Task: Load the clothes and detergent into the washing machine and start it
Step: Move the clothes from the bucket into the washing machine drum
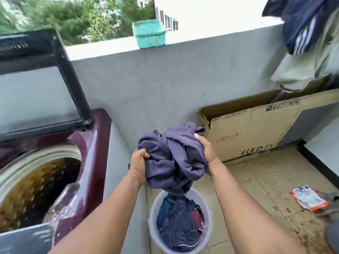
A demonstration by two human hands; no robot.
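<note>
Centre frame: left hand (138, 165) and right hand (206, 149) both clenched on a bunched purple garment (172, 156), its tail hanging into the clothes-filled bucket (208, 213) below. Open-lidded maroon washing machine (88, 162) at left, drum exposed.

From my remote feed: soft, even daylight, no hard shadows. The sky beyond the parapet wall (165, 74) is blown out white. Motion blur smears the washing machine (55, 153) at left and the hanging clothes (302, 24) top right; wide-angle distortion bends the edges.
</note>
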